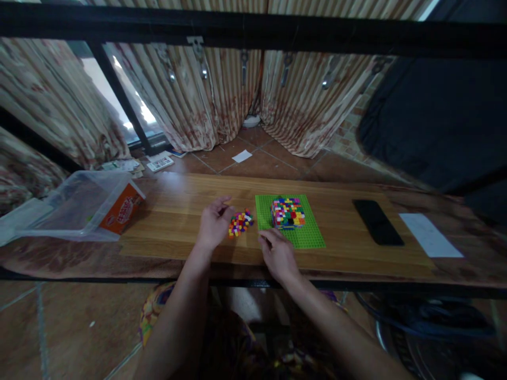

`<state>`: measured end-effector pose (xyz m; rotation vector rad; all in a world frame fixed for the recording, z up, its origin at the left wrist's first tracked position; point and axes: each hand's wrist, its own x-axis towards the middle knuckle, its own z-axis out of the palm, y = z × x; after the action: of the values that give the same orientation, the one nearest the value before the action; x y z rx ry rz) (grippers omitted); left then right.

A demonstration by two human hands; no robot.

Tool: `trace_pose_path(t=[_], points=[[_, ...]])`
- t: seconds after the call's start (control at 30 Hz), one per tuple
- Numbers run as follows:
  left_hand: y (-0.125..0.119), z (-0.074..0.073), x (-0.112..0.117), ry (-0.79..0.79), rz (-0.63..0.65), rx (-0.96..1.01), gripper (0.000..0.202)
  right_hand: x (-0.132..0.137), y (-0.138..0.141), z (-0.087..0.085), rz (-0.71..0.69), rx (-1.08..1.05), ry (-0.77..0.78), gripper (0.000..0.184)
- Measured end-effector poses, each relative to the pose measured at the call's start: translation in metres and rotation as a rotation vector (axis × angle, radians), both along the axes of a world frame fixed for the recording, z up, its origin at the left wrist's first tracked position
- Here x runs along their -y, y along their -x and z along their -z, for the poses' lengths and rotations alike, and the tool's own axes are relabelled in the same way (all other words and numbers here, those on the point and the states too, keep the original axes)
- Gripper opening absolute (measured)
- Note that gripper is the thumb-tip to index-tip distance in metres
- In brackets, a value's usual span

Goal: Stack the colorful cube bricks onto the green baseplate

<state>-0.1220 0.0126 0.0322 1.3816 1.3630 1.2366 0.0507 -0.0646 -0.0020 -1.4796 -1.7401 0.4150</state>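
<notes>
A small heap of mixed-colour toy bricks lies on the wooden board. My left hand is at the left side of this heap, its fingers loosely bent and apart from the thumb, with nothing visible in them. To the right, a block built of many coloured bricks stands on a green studded baseplate. My right hand is over the baseplate's near left corner, just in front of the built block. Its fingertips are pressed together, and whatever they may pinch is too small to make out.
A clear plastic bin with an orange label stands at the left. On the right lie a black phone and a white sheet of paper. The wooden board rests on a cloth-covered table, and a dark metal bar crosses above.
</notes>
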Motion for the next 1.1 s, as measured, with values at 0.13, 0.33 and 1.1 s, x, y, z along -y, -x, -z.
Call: trace_pose_path(t=[0.13,0.33,1.1], points=[[-0.002,0.004,-0.001,0.019,0.035,0.008,0.039,-0.021,0.014,0.006,0.021,0.072,0.007,0.026],[-0.004,0.006,-0.001,0.026,0.095,-0.025,0.039,-0.046,0.022,0.014,0.033,0.161,0.011,0.026],[-0.054,0.018,0.034,-0.044,0.516,-0.300,0.036,-0.020,-0.045,-0.019,0.157,0.190,-0.122,0.024]])
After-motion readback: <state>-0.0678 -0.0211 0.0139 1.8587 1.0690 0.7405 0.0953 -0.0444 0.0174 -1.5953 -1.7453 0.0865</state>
